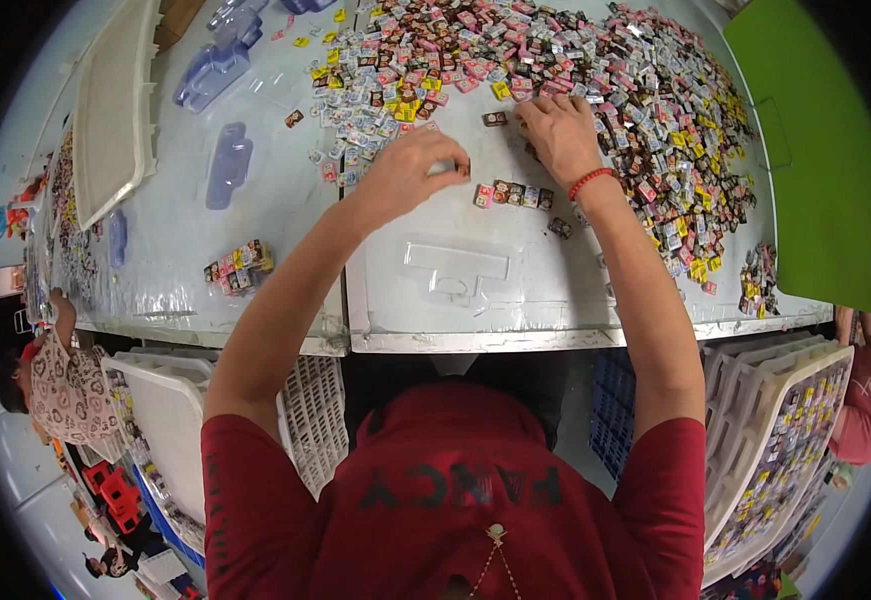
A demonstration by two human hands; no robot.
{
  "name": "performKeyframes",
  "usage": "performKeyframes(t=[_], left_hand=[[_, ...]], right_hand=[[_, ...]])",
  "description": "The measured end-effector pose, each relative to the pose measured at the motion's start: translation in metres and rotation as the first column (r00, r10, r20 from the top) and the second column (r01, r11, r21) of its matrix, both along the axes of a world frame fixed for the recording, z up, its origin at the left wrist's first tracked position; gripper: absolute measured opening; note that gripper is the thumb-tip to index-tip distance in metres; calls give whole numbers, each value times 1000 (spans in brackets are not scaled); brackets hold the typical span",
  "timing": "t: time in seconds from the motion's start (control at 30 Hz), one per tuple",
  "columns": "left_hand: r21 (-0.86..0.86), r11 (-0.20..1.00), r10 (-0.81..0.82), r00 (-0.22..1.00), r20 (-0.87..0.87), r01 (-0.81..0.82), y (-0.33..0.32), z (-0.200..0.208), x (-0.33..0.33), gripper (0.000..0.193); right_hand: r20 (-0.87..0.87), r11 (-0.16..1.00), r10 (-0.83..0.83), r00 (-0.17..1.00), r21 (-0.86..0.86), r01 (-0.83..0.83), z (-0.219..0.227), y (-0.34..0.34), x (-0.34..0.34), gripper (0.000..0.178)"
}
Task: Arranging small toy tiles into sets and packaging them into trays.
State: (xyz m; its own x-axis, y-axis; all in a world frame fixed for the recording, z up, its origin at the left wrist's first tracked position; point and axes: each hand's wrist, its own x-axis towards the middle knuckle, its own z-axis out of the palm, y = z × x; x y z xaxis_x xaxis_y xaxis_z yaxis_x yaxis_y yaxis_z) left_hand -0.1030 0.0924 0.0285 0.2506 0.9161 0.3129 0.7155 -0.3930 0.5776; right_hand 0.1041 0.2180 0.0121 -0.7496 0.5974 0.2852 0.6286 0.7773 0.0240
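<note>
My left hand [410,172] is closed in a pinch, with a small dark brown block [463,169] between thumb and fingertips. My right hand [561,138] is at the near edge of a heap of small printed blocks [645,110]. Its fingers are bent downward, and whatever they grip is hidden beneath them. Between the hands lies a short row of small blocks [520,194], with a pink block [483,196] at its left end. A single dark block [559,228] lies just nearer to me. Closer to the table's edge rests a clear plastic tray [455,272].
A clustered group of blocks [239,268] sits on the left table. Bluish plastic trays [227,165] lie beyond it, beside a large white tray [110,125]. A green board [820,160] borders the right side. Stacked crates [780,440] stand below at right; people are at both sides.
</note>
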Motion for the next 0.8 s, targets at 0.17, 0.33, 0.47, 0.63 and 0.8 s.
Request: performKeyframes(t=[0.17, 0.33, 0.47, 0.63, 0.8], left_hand=[[-153, 988, -23, 1000, -12, 21, -20, -3, 9, 17], [-100, 995, -22, 1000, -2, 21, -20, -8, 17, 26], [-175, 985, -4, 1000, -2, 4, -15, -14, 22, 37], [-152, 988, 2, 1000, -18, -5, -15, -14, 25, 43], [17, 1000, -19, 1000, 0, 19, -14, -20, 24, 45]], right_hand=[[-302, 973, 6, 953, -220, -76, 29, -34, 48, 25], [-277, 898, -52, 959, -433, -76, 20, -65, 75, 28], [-155, 947, 39, 987, -310, -86, 18, -71, 70, 35], [-229, 949, 68, 971, -286, -134, 9, -70, 75, 43], [-218, 948, 67, 974, -291, -130, 9, -73, 73, 44]])
